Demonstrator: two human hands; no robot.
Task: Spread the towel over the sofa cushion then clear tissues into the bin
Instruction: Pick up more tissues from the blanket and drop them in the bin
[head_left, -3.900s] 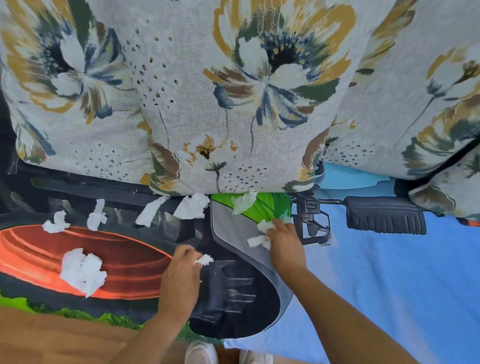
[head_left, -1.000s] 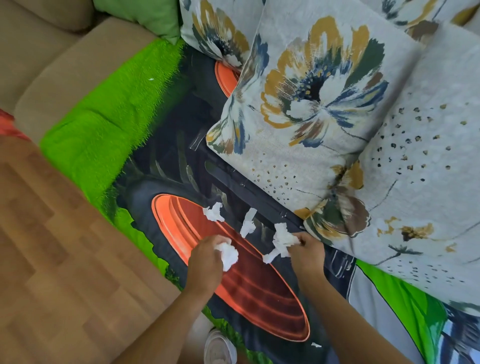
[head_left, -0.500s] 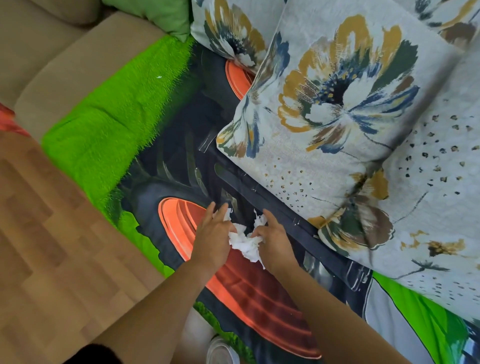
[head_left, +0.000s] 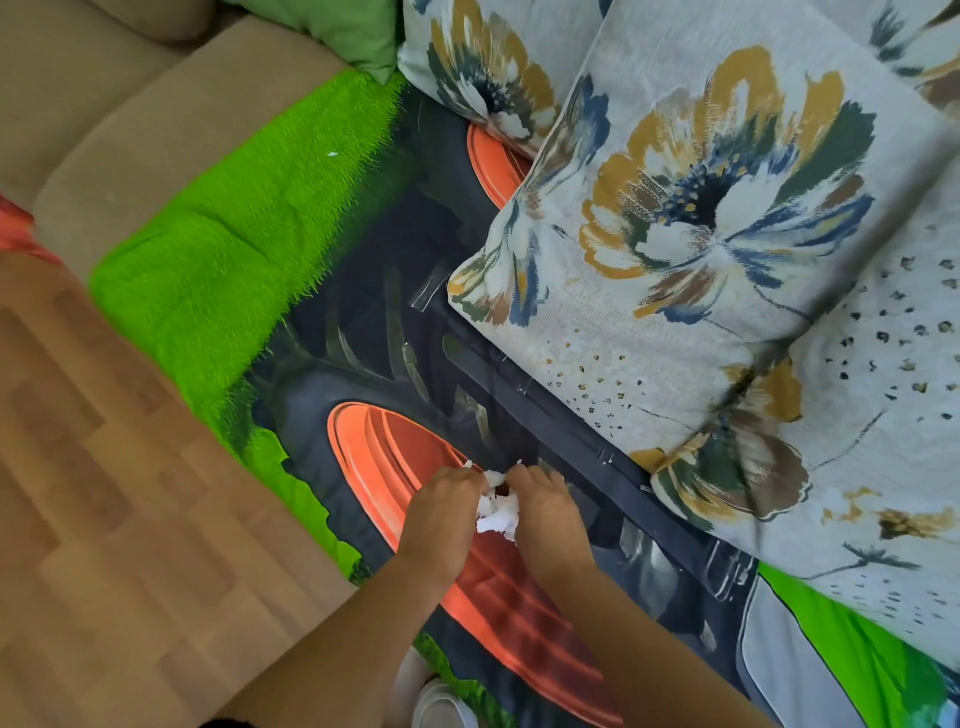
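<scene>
The towel (head_left: 270, 218), printed with a tractor, orange wheels and bright green grass, lies spread flat over the sofa seat. My left hand (head_left: 441, 514) and my right hand (head_left: 545, 512) are pressed together over the orange wheel print, both closed around one bunch of crumpled white tissues (head_left: 497, 512) held between them. Only a small part of the bunch shows between the fingers. No loose tissues are visible on the towel, apart from a tiny white speck (head_left: 332, 154) on the green part. No bin is in view.
Floral cushions (head_left: 701, 249) lean along the sofa back to the right of my hands. A green cushion (head_left: 332, 31) sits at the top. The beige sofa seat (head_left: 156, 119) extends left. Wooden floor (head_left: 104, 519) lies below the sofa edge, with my shoe (head_left: 441, 706) there.
Both hands have swept the scattered tissues together. The separate pieces on the wheel print are gone, and my hands have now closed tightly on one bunch.
</scene>
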